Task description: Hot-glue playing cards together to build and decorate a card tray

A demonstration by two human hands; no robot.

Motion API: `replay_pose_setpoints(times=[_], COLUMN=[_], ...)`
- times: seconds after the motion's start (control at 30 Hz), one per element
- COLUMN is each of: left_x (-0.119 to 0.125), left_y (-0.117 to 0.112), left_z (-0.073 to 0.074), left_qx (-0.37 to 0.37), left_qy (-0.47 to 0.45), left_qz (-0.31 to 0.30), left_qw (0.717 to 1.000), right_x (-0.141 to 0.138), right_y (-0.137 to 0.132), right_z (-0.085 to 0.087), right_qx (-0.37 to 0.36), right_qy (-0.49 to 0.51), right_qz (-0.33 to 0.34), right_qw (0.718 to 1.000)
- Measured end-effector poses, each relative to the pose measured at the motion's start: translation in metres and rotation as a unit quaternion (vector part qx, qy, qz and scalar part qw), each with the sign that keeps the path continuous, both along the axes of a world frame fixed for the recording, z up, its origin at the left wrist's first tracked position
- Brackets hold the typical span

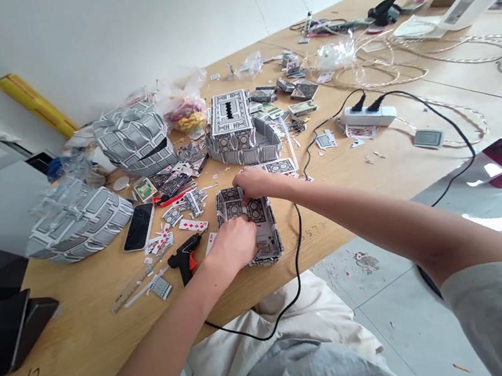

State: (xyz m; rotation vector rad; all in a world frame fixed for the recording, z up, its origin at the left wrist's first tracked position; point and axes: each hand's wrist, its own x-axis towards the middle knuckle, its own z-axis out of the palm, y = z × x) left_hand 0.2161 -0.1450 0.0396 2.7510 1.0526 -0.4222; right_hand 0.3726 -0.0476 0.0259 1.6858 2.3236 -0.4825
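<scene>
An open box made of playing cards (267, 228) lies near the table's front edge, its patterned inside facing up. My left hand (235, 241) is closed over its left side, the fingertips hidden inside. At the far end, my right hand (250, 185) pinches the box's wall, with a finger reaching inside. Left of the box sits a black and orange glue gun (186, 256). A playing card with red pips (193, 225) and several cut card pieces lie nearby. Behind the box stands a card-covered box with a dark slot (230, 114), resting on a lower card tray (267, 141).
Two card-woven baskets (80, 224) (131, 137) stand at the left. A phone (139, 227) and a clear ruler (135, 285) lie on the table. A power strip (370, 115) sits at the right; a black cable (299, 269) loops across my lap.
</scene>
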Motion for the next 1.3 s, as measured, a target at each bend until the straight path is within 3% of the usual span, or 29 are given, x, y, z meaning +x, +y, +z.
replay_pose_setpoints(times=[0.33, 0.57, 0.83, 1.1, 1.2, 1.3], left_x=[0.006, 0.009, 0.002, -0.005, -0.012, -0.036], left_y=[0.002, 0.014, 0.009, 0.012, 0.014, 0.007], left_z=[-0.008, -0.004, -0.009, -0.017, -0.012, -0.002], left_qx=[0.006, -0.001, 0.008, -0.001, 0.002, 0.04], left_qy=[-0.001, 0.021, 0.006, -0.04, -0.072, -0.146], left_qz=[0.002, 0.022, 0.028, 0.015, 0.001, 0.019], left_qw=[1.0, 1.0, 1.0, 0.999, 0.997, 0.988], right_x=[0.001, 0.003, -0.001, -0.002, -0.003, -0.003], right_y=[-0.003, -0.005, -0.015, -0.015, -0.016, -0.017], right_z=[0.0, -0.001, -0.001, 0.005, 0.006, 0.004], right_qx=[0.004, 0.018, 0.043, 0.027, 0.031, 0.036], right_qy=[0.005, 0.004, 0.009, 0.002, 0.0, 0.001], right_qz=[-0.009, -0.01, -0.004, -0.024, -0.025, -0.026], right_qw=[1.0, 1.0, 0.999, 0.999, 0.999, 0.999])
